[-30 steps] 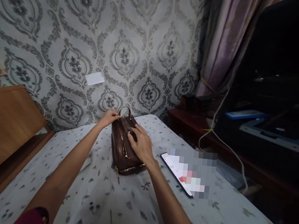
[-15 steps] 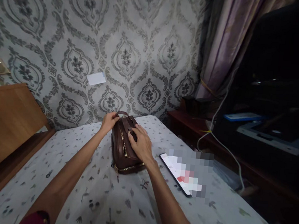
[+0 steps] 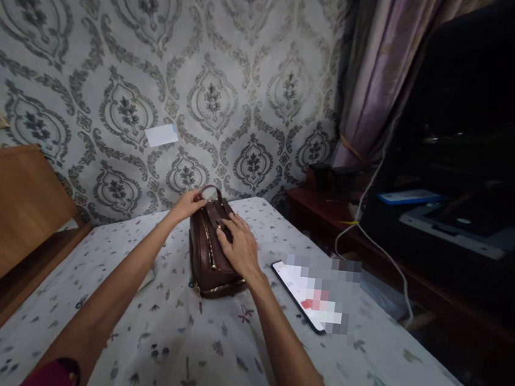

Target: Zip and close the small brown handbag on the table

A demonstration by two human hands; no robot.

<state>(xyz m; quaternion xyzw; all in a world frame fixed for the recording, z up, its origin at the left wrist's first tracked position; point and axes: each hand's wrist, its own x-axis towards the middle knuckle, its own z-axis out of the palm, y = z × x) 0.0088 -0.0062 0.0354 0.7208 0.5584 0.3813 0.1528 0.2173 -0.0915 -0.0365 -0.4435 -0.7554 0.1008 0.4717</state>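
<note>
No text seems legible anywhere here.

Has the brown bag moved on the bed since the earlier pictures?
No. The brown bag lies at the same spot beside the phone; only the camera shifted slightly.

One view only — a head-worn camera looking forward and down along both forearms, across the patterned tablecloth (image 3: 204, 347) toward the wallpapered wall (image 3: 116, 49). The near table edge sits close below; there is no second view to overlap.
</note>
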